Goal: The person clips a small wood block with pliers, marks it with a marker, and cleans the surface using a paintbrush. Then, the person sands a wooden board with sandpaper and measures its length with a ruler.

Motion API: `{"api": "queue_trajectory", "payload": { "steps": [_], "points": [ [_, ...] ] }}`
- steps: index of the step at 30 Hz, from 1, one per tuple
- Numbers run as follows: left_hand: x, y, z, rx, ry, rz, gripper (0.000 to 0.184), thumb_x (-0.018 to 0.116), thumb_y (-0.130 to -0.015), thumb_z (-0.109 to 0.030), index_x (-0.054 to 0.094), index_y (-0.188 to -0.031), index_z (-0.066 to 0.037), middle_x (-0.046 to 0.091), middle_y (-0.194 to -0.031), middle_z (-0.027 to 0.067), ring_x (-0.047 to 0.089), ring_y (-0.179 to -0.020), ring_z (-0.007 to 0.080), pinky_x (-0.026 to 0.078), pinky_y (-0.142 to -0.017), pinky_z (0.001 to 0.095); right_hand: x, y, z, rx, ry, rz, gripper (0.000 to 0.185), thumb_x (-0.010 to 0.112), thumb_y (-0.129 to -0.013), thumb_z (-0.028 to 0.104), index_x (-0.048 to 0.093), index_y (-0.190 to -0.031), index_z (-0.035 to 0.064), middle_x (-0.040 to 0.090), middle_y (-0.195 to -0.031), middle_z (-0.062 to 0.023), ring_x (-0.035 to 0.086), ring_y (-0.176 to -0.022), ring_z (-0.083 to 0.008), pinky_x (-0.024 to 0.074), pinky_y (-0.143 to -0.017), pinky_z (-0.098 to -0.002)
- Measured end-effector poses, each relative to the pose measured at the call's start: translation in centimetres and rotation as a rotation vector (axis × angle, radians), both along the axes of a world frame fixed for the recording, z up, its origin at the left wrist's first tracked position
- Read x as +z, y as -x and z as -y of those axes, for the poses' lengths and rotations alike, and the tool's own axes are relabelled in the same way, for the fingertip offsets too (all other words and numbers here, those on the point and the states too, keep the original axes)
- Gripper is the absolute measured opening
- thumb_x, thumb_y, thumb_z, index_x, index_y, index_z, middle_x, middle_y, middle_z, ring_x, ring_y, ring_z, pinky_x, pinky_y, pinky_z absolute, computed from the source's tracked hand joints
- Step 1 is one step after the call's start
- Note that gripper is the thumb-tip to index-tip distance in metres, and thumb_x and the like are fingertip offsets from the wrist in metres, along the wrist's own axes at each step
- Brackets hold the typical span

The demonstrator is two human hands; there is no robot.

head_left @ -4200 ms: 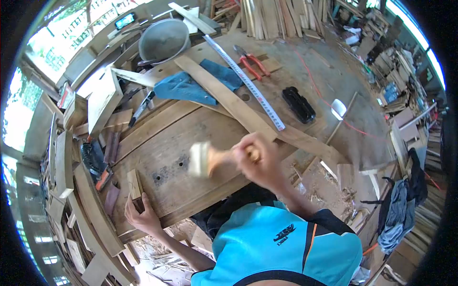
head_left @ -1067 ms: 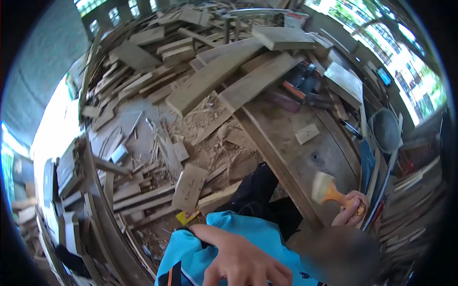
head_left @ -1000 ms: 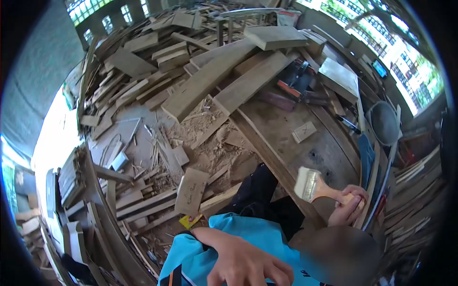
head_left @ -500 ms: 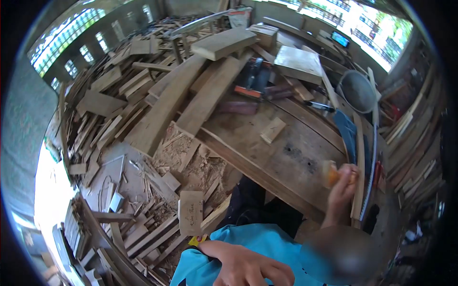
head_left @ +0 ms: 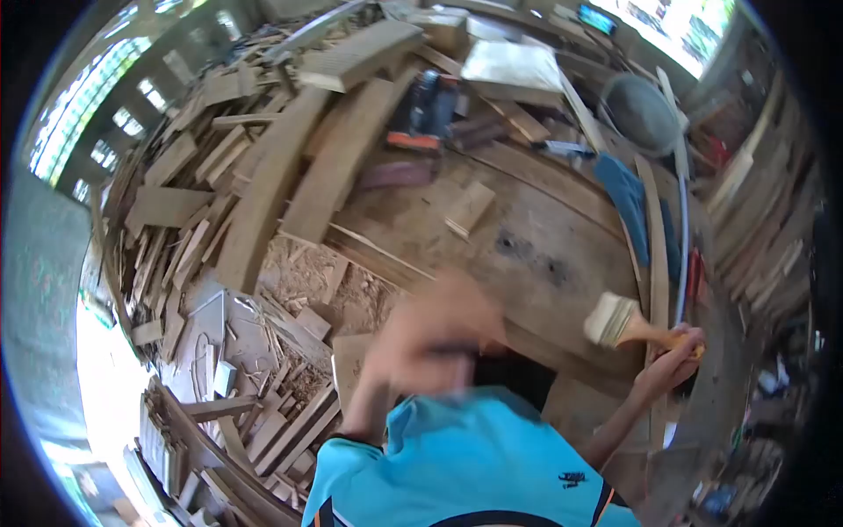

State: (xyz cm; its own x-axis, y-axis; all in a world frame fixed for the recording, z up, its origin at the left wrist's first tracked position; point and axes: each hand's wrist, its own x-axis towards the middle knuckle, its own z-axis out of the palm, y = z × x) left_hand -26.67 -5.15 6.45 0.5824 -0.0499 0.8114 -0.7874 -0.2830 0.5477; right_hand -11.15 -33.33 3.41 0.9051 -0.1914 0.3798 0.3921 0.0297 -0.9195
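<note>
My right hand (head_left: 672, 364), at the right of the workbench (head_left: 544, 303), is closed around the wooden handle of a flat paintbrush (head_left: 613, 321). The brush's wide pale bristles point left, over the bench's near right part. My left hand (head_left: 439, 329) is smeared by motion in front of my chest, near the bench's front edge; its fingers cannot be made out. Behind my left forearm a brown cardboard piece (head_left: 348, 360) shows in part. A small wood block (head_left: 470, 209) lies on the bench top, beyond both hands.
Long planks (head_left: 342, 167) lie across the bench's left side. A tool with an orange edge (head_left: 420, 114), a white-topped block (head_left: 514, 70), a bucket (head_left: 639, 114) and a blue cloth (head_left: 625, 202) sit farther back. Scrap wood (head_left: 176, 211) is heaped at left.
My left hand has risen from my chest toward the bench edge. My right hand has shifted right and down with the paintbrush, whose bristles now show clearly. The camera view has shifted too.
</note>
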Motion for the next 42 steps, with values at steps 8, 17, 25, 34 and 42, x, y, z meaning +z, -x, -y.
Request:
{"api": "queue_trajectory", "payload": {
  "steps": [8, 17, 25, 34, 42],
  "points": [
    [-7.6, -7.8, -2.8, 1.183, -0.406, -0.711, 0.05, 0.068, -0.067, -0.035, 0.054, -0.105, -0.006, 0.053, -0.101, 0.0121, 0.045, -0.101, 0.0299, 0.031, -0.089, 0.038, -2.2, 4.5, 2.6, 0.239, -0.395, -0.109, 0.014, 0.05, -0.08, 0.008, 0.037, -0.086, 0.0077, 0.041, -0.095, -0.0083, 0.052, -0.082, -0.0173, 0.0481, -0.076, -0.0342],
    [-7.0, -6.3, -3.6, 0.907, 0.12, -0.541, 0.035, 0.068, -0.071, -0.015, 0.058, -0.098, 0.003, 0.058, -0.091, 0.0105, 0.054, -0.075, 0.0174, 0.041, -0.066, 0.0236, -1.5, -0.8, -4.4, 0.576, -0.137, -0.101, 0.014, 0.054, -0.076, -0.001, 0.04, -0.076, 0.0011, 0.047, -0.104, -0.0118, 0.052, -0.082, -0.0155, 0.0466, -0.08, -0.0303],
    [-7.9, -6.7, -3.0, 1.059, -0.317, -0.475, 0.042, 0.073, -0.064, -0.025, 0.061, -0.1, -0.009, 0.058, -0.092, 0.0087, 0.053, -0.089, 0.0247, 0.038, -0.082, 0.0344, -3.1, -5.9, -9.5, 0.565, 0.807, 0.189, 0.015, 0.057, -0.071, 0.0, 0.047, -0.081, 0.0025, 0.041, -0.114, -0.0146, 0.048, -0.097, -0.0261, 0.0397, -0.083, -0.0385],
    [-6.2, -10.1, -1.5, 1.104, -0.535, -0.705, 0.047, 0.064, -0.069, -0.042, 0.06, -0.105, -0.012, 0.051, -0.091, 0.0105, 0.046, -0.091, 0.0279, 0.038, -0.079, 0.0384, -1.9, -9.8, -14.5, 0.57, 0.965, 0.414, 0.023, 0.052, -0.078, 0.007, 0.05, -0.1, 0.0057, 0.049, -0.103, -0.0136, 0.046, -0.104, -0.0295, 0.0375, -0.089, -0.0396],
    [-6.8, -16.8, -1.2, 0.787, -0.643, -0.631, 0.048, 0.063, -0.073, -0.035, 0.056, -0.108, -0.004, 0.058, -0.092, 0.0197, 0.053, -0.085, 0.0341, 0.042, -0.076, 0.0412, -4.3, -7.3, -14.7, 0.521, 1.171, 0.576, 0.046, 0.054, -0.077, 0.015, 0.043, -0.122, 0.0099, 0.04, -0.124, -0.0157, 0.035, -0.119, -0.0302, 0.0292, -0.095, -0.0411]
  ]
}}
